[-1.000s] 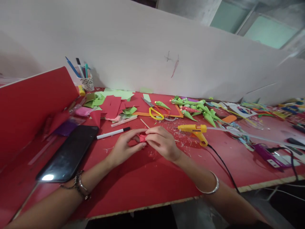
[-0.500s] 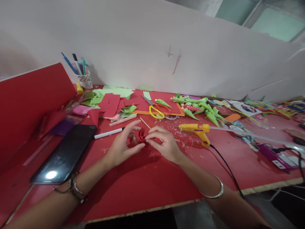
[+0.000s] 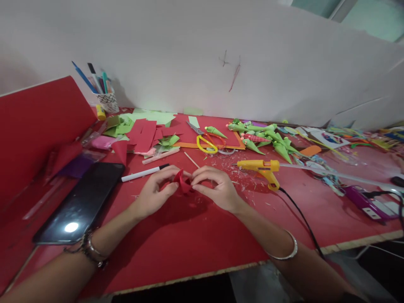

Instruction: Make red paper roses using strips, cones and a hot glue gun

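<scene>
A curled piece of red paper [image 3: 182, 182] is held between my two hands, above the front middle of the red table [image 3: 176, 252]. My left hand [image 3: 158, 191] is closed on its left side, with the thumb in front and the fingers behind. On the right side, my right hand [image 3: 217, 189] pinches the paper's edge between thumb and fingertips. A thin wooden stick [image 3: 191, 160] lies just behind the hands. To their left rests a white marker [image 3: 143, 173] with a black cap. A yellow glue gun [image 3: 260, 168] lies to the right of my right hand.
A black phone [image 3: 80, 206] lies at the left. Scissors [image 3: 206, 144], red paper strips [image 3: 144, 135] and green paper cones [image 3: 268, 136] lie along the back. A patterned cup [image 3: 107, 102] holds pens. The glue gun's cord runs over the front edge; a purple power strip [image 3: 368, 204] sits right.
My left fingers have closed from a wide, loose curve onto the red paper. The paper has turned and shows a broader, cupped side. My right hand keeps its pinch. The camera view shifted slightly.
</scene>
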`<state>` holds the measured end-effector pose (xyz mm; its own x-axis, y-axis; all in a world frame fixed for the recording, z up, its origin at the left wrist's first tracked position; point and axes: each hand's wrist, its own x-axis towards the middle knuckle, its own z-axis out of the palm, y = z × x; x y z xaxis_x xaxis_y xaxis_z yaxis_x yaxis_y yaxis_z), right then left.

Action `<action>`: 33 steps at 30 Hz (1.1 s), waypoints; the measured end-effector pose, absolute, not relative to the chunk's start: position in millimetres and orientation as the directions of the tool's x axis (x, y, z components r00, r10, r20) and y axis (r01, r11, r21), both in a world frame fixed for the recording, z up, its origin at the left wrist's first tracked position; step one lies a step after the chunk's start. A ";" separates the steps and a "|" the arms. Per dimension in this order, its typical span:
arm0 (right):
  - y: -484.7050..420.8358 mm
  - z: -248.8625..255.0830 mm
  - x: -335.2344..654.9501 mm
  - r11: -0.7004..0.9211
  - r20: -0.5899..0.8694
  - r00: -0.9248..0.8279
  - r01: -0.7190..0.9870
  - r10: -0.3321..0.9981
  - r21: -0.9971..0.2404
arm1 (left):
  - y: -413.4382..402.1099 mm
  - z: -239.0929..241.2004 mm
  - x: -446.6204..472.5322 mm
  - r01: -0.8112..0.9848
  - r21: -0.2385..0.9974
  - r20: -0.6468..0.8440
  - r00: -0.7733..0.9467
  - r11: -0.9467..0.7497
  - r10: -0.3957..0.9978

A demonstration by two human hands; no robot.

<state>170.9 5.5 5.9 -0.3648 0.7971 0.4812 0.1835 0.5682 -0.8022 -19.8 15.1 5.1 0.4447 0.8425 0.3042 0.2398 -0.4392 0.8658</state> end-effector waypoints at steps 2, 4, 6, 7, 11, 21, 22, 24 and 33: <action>6.2 6.5 171.6 0.581 0.495 -0.358 0.192 0.792 -0.791 | 14.9 6.0 -19.2 0.240 0.857 0.311 0.463 -0.455 0.830; 6.9 7.1 172.6 0.598 0.511 -0.350 0.214 0.785 -0.772 | 14.9 5.8 -17.8 0.286 0.820 0.350 0.435 -0.496 0.829; 6.9 8.2 173.4 0.610 0.515 -0.352 0.259 0.782 -0.749 | 14.5 5.3 -16.3 0.355 0.757 0.405 0.404 -0.548 0.820; 6.4 8.8 173.6 0.614 0.512 -0.359 0.285 0.781 -0.736 | 14.1 5.0 -15.7 0.388 0.723 0.426 0.400 -0.571 0.811; 2.3 11.0 172.0 0.625 0.497 -0.393 0.344 0.774 -0.701 | 10.6 4.0 -14.2 0.462 0.597 0.486 0.443 -0.656 0.753; 1.4 7.2 168.4 0.659 0.506 -0.440 0.336 0.742 -0.673 | 8.4 1.0 -13.1 0.447 0.492 0.572 0.481 -0.747 0.665; 1.8 7.3 168.8 0.663 0.508 -0.445 0.334 0.737 -0.670 | 8.6 1.0 -13.3 0.442 0.496 0.570 0.484 -0.747 0.664; 2.5 7.6 169.5 0.679 0.518 -0.453 0.346 0.726 -0.648 | 9.0 1.1 -13.7 0.436 0.510 0.562 0.484 -0.741 0.671; 5.6 10.0 173.7 0.697 0.628 -0.333 0.496 0.703 -0.518 | 11.8 2.6 -13.3 0.389 0.663 0.487 0.424 -0.639 0.763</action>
